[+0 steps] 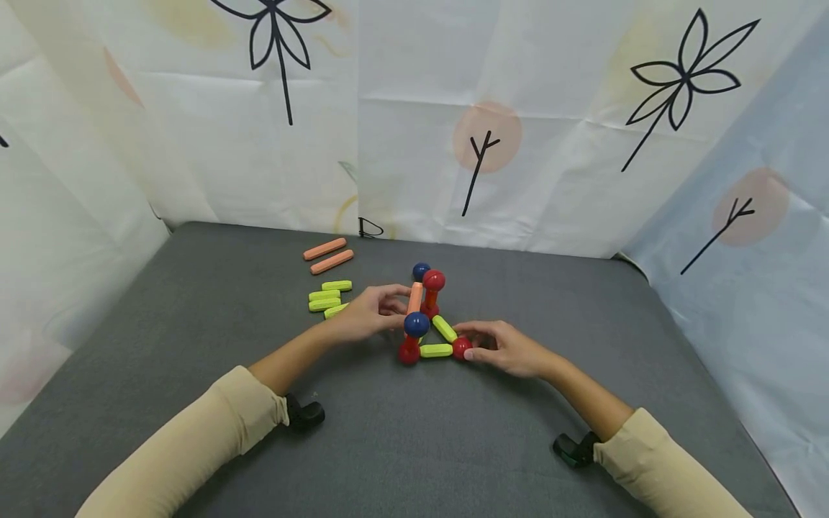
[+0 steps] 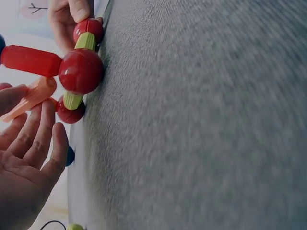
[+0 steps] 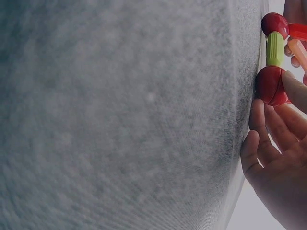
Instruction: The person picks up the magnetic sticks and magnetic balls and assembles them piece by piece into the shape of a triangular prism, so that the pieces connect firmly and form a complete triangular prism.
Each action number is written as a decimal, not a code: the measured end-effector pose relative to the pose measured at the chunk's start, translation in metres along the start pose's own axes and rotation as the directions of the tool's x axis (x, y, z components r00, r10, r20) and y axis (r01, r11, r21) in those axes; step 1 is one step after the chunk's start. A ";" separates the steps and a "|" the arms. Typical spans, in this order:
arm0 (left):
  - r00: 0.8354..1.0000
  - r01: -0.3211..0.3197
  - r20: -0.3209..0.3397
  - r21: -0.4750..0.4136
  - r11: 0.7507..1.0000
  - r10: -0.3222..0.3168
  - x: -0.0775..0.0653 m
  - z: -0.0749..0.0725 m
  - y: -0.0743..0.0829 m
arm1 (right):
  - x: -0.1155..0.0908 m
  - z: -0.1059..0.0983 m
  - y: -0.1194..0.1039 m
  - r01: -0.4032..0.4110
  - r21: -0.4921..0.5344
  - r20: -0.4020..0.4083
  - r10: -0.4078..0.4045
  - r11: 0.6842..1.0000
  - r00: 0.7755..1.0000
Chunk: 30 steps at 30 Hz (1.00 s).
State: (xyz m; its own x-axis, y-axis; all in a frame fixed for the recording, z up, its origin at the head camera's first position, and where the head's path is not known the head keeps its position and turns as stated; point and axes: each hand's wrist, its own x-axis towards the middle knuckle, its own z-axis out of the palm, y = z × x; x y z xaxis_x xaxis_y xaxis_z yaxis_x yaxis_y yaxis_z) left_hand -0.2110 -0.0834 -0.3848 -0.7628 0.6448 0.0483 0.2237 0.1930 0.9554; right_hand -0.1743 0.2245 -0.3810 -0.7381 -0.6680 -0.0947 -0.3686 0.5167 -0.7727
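A frame of magnetic sticks and balls stands on the table, with lime sticks (image 1: 437, 350) joining red balls (image 1: 409, 352) at its base. One upright red stick (image 2: 32, 60) bears a blue ball (image 1: 417, 324); another, farther back, has a red ball (image 1: 434, 280) on top. My left hand (image 1: 372, 311) holds a slanted peach stick (image 1: 415, 297) between thumb and fingers at the frame's left side. With thumb and fingers, my right hand (image 1: 505, 348) pinches the right corner red ball (image 3: 271, 85) low by the table. The peach stick's lower end is hidden in the head view.
Two peach sticks (image 1: 332, 262) lie at the back left, with several loose lime sticks (image 1: 324, 305) nearer, beside my left hand. A blue ball (image 1: 422, 270) is behind the frame. Patterned cloth (image 1: 414, 144) hangs along the grey table's (image 1: 388, 446) back edge.
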 end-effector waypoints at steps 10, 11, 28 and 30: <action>0.997 0.042 0.068 0.041 0.998 -0.045 0.006 0.004 -0.001 | 0.001 0.000 0.001 0.019 0.001 -0.005 -0.019 1.000 1.000; 0.996 0.047 0.079 0.040 0.998 -0.050 0.006 0.003 -0.001 | 0.001 0.000 0.001 0.020 0.000 -0.006 -0.020 1.000 1.000; 0.981 0.084 0.171 0.064 0.994 -0.094 0.010 0.005 0.005 | 0.000 0.002 0.003 0.012 -0.005 -0.003 -0.012 1.000 1.000; 0.981 0.083 0.170 0.065 0.994 -0.093 0.011 0.006 0.006 | 0.000 0.002 0.003 0.014 -0.007 -0.005 -0.014 1.000 1.000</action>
State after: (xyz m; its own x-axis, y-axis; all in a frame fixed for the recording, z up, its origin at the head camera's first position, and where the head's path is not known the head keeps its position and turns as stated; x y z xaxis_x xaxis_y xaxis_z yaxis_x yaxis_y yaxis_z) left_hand -0.2144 -0.0705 -0.3804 -0.6659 0.7405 -0.0910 0.1987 0.2935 0.9351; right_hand -0.1744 0.2252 -0.3846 -0.7356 -0.6726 -0.0809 -0.3830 0.5114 -0.7693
